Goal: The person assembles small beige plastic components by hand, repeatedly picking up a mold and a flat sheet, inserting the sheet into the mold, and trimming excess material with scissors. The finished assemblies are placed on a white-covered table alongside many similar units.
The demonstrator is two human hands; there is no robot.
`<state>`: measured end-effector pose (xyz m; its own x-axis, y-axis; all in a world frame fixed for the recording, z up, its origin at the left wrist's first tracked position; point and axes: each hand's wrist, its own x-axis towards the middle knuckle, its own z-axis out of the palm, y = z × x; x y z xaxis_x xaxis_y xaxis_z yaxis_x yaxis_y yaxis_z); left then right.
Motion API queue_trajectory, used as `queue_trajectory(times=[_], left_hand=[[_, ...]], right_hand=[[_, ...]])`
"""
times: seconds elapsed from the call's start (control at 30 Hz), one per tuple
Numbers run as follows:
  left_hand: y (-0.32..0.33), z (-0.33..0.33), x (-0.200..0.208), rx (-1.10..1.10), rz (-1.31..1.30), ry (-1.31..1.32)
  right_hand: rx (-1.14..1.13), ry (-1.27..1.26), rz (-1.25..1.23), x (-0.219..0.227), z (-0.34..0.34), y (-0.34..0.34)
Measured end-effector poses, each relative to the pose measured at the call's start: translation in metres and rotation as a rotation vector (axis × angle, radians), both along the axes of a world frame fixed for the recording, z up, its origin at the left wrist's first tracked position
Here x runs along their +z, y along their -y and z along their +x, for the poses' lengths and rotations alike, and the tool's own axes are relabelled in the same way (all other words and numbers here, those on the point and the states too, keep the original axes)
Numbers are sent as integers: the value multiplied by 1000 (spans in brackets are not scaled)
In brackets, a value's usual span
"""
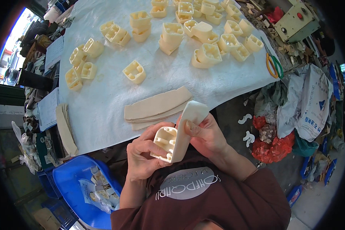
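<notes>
The left fingers (146,147) grip a cream block (165,140), hollow and open-faced, with a rounded outline and small round pegs inside its wall; the right fingers (194,129) pinch a smooth, pale strip (194,112) against the block's outer side, at the near edge of the white-covered tabletop (103,107).

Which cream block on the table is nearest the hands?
The lone cream block just beyond the central beige strips; the others sit farther away, in stacks or groups.
</notes>
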<state>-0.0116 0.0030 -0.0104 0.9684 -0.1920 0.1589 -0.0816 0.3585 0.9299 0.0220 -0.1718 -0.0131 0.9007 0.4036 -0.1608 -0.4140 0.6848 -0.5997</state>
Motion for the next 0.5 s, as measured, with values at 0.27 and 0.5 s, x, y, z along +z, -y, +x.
queue_trajectory(times=[0.27,0.5], left_hand=[[2,6,-10,22,151,182],[17,7,10,151,226,65]], right_hand=[[20,21,26,-9,-2,0],[72,223,-250,-5,6,10]])
